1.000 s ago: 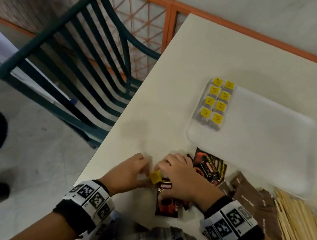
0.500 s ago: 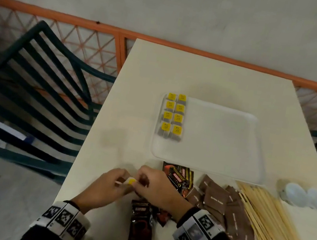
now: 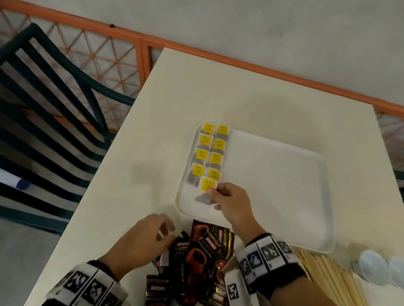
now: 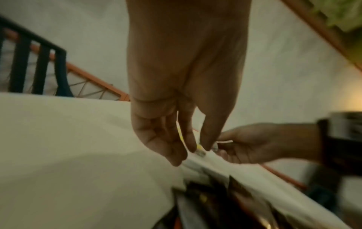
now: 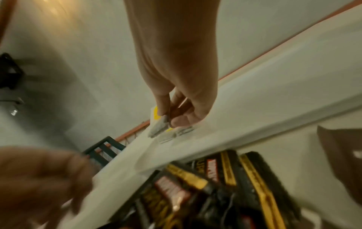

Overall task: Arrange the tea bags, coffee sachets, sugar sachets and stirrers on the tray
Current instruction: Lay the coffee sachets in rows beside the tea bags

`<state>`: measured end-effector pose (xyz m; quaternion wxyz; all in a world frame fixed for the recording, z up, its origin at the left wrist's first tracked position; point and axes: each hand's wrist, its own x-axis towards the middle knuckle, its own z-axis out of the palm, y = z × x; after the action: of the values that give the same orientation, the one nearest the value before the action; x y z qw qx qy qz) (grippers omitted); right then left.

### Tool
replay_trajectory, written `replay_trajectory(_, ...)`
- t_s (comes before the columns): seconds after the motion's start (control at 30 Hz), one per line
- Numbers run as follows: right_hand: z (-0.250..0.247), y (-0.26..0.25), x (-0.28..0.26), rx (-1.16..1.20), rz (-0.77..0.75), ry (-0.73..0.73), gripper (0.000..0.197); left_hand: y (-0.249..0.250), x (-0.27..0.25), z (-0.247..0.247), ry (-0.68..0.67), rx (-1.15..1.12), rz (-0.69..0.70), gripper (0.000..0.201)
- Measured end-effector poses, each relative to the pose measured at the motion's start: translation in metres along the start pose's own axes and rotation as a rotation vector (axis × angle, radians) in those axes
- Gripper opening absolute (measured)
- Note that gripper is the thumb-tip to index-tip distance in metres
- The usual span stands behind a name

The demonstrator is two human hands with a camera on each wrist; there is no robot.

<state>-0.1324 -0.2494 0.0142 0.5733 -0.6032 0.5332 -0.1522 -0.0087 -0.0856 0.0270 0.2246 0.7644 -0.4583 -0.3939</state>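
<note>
A white tray (image 3: pixel 270 185) lies mid-table, with two columns of yellow-tagged tea bags (image 3: pixel 210 151) along its left side. My right hand (image 3: pixel 213 190) pinches one more tea bag (image 3: pixel 207 184) by its tag, just above the tray's near left corner, below the two columns. The right wrist view shows the same pinch (image 5: pixel 166 117) on the grey bag (image 5: pixel 158 128). My left hand (image 3: pixel 165 229) hovers with loosely curled fingers, holding nothing, at the left of the black-and-red coffee sachets (image 3: pixel 205 255). Wooden stirrers (image 3: pixel 330 275) lie right of my right wrist. A brown sachet (image 5: pixel 342 155) shows beside the coffee.
The pale table (image 3: pixel 231 99) ends close to an orange mesh railing (image 3: pixel 263 69) at the back. A dark green slatted chair (image 3: pixel 42 112) stands off the table's left edge. Two small white dishes (image 3: pixel 387 269) sit right of the tray's near corner.
Both hands held the tea bag together at the table's front edge. Now the left hand has let go and the right hand has carried the bag forward onto the tray's near left corner.
</note>
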Motion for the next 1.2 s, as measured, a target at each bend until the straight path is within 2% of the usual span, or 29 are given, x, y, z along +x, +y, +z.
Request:
replay_trajectory(0.07, 0.002, 0.004, 0.019, -0.091, 0.016, 0.044, 0.016, -0.01, -0.016, 0.009, -0.129, 0.111, -0.032, 0.021)
replay_trajectory(0.17, 0.01, 0.008, 0.032, -0.154, 0.019, 0.065, 0.018, -0.018, -0.038, 0.02, -0.282, 0.188, -0.102, 0.052)
replay_trajectory(0.27, 0.016, 0.004, 0.035, -0.211, -0.022, 0.081, 0.017, -0.02, -0.05, 0.028, -0.282, 0.188, -0.12, 0.062)
replay_trajectory(0.4, 0.025, 0.003, 0.033, -0.275, -0.112, 0.099, 0.015, -0.024, -0.054, 0.033, -0.221, 0.15, -0.135, 0.052)
replay_trajectory(0.57, 0.024, 0.0, 0.025, -0.303, -0.143, 0.141, 0.021, -0.028, -0.056, 0.029, -0.176, 0.048, -0.132, 0.042)
replay_trajectory(0.7, 0.016, -0.003, 0.002, -0.317, -0.149, 0.121, 0.022, -0.038, -0.062, 0.016, -0.108, 0.004, -0.051, 0.024)
replay_trajectory(0.8, 0.008, -0.003, -0.03, -0.309, -0.174, 0.051, 0.01, -0.038, -0.062, 0.002, -0.009, -0.029, 0.01, 0.017)
replay_trajectory(0.87, 0.004, -0.002, -0.057, -0.302, -0.183, -0.036, 0.01, -0.032, -0.059, -0.007, 0.038, -0.112, 0.018, 0.013)
replay_trajectory(1.03, -0.002, 0.004, -0.111, -0.295, -0.195, -0.423, 0.025, -0.003, -0.05, -0.014, 0.038, -0.251, 0.112, 0.012)
replay_trajectory(1.1, -0.005, 0.008, -0.12, -0.237, -0.211, -0.434, 0.019, 0.009, -0.047, -0.013, 0.032, -0.305, 0.131, 0.013)
replay_trajectory(1.17, -0.008, 0.01, -0.126, -0.123, -0.199, -0.386, 0.004, 0.019, -0.046, -0.009, 0.025, -0.324, 0.146, 0.015)
replay_trajectory(1.2, -0.011, 0.01, -0.13, -0.084, -0.207, -0.365, 0.004, 0.024, -0.045, -0.007, 0.027, -0.319, 0.15, 0.016)
